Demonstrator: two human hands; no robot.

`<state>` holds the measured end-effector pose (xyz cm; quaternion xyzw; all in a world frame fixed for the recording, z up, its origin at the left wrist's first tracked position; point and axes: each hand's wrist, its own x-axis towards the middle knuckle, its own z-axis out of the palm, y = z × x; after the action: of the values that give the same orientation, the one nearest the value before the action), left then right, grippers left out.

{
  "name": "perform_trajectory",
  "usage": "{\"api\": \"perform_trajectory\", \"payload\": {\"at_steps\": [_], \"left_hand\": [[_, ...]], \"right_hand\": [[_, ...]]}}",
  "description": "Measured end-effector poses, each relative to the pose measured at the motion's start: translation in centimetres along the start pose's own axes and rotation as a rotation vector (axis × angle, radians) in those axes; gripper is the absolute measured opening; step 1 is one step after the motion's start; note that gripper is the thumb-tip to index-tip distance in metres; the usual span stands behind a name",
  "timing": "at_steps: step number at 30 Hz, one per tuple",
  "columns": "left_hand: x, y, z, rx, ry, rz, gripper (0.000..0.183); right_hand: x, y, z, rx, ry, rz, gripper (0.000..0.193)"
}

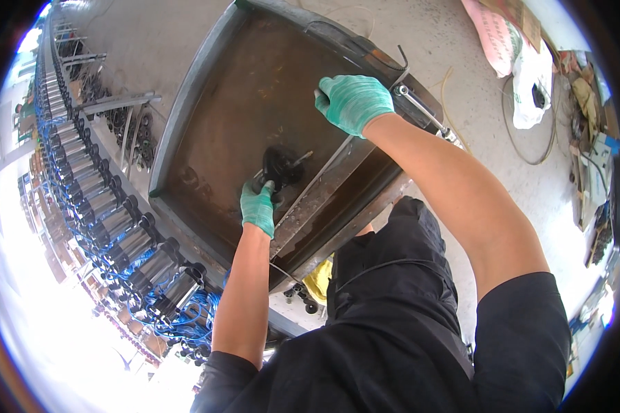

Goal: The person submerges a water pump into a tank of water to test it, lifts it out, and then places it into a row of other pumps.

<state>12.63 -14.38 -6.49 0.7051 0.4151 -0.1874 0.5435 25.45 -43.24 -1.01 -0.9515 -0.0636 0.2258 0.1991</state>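
A wide metal tank [183, 124], brown inside, stands in front of the person, and the left hand [257, 208] in its green glove reaches over it, pinching a black part [281, 165] at the near edge with the thumb on top. That part sits toward the lower middle of the tank's inside, a pale stub poking out on its right. The right hand [358, 104], gloved in green too, hangs over the tank's right half with fingers curled in; I can't tell whether they close on anything. A flat metal bar [310, 196] crosses the tank between the forearms, and a silvery rod [422, 110] lies by the right wrist. Off to the left runs a long row of rollers [134, 242], blue tubing [186, 315] tangled at its near end
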Motion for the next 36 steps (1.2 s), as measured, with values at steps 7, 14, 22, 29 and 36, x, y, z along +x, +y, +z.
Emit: {"api": "perform_trajectory", "payload": {"at_steps": [7, 14, 22, 29, 36], "left_hand": [[0.1, -1.0, 0.3, 0.006, 0.028, 0.014, 0.018], [0.4, -1.3, 0.1, -0.037, 0.05, 0.038, 0.017], [0.5, -1.5, 0.3, -0.015, 0.095, 0.069, 0.019], [0.8, -2.0, 0.4, -0.04, 0.099, 0.111, 0.019], [1.9, -2.7, -1.0, 0.061, 0.169, 0.267, 0.018]], "right_hand": [[0.0, 0.3, 0.7, -0.016, 0.031, -0.013, 0.037], [0.1, -0.1, 0.3, -0.006, 0.026, 0.001, 0.038], [0.1, -0.1, 0.7, -0.013, 0.063, 0.01, 0.035], [0.1, 0.2, 1.1, -0.016, 0.1, 0.003, 0.035], [0.0, -0.5, 0.0, -0.021, 0.027, 0.011, 0.038]]}}
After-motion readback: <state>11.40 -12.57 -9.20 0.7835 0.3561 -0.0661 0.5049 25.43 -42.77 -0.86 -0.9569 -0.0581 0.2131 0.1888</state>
